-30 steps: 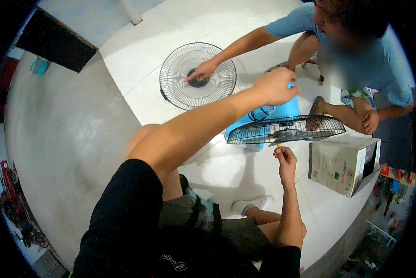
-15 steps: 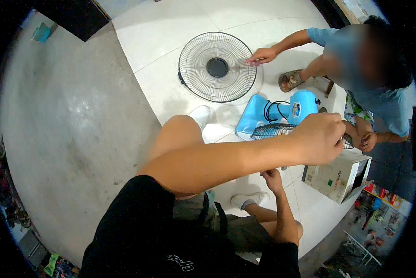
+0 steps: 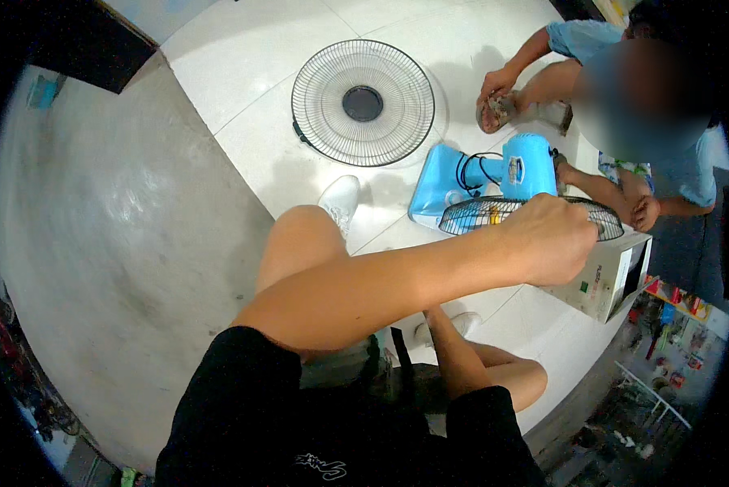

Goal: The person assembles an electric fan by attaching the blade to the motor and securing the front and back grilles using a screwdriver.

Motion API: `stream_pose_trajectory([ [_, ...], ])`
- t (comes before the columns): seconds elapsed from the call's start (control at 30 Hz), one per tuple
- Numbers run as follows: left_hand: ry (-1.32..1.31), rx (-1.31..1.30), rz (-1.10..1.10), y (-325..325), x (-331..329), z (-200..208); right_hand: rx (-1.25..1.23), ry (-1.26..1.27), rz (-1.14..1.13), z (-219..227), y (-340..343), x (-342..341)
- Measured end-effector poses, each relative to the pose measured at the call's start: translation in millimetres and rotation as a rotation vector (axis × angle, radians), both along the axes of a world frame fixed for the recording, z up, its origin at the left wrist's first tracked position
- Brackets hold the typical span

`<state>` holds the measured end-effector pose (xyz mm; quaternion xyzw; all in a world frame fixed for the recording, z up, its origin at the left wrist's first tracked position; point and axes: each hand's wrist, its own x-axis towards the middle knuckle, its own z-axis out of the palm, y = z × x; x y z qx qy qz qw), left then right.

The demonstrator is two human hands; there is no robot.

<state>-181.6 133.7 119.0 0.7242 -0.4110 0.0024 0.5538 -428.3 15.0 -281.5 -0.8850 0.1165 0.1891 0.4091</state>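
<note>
Your left grip (image 3: pixel 552 239) is sitting curled like a fist by the blue fan's (image 3: pixel 529 162) wire cage (image 3: pixel 466 217); I cannot tell if it is holding anything. Your right grip is hiding behind your left arm (image 3: pixel 397 288). The fan is resting on the floor (image 3: pixel 458 73). You are working best when moving gently and keeping the cage steady

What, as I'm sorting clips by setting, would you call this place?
An indoor room, perhaps a home or small workshop: blue fan, loose wire grille on pale tiled floor, open carton.
</note>
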Motion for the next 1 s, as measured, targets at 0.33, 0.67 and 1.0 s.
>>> stream_pose_trajectory([
  [0.33,-0.102,0.098,-0.092,-9,-9,-4,0.038,0.115,-0.018,-19,17,-26],
  [0.67,-0.234,0.064,-0.127,-24,-16,-5,0.072,0.145,-0.007,-36,13,-35],
  [1.0,-0.304,0.212,-0.091,-39,6,1,0.067,0.051,0.009,-56,8,-37],
])
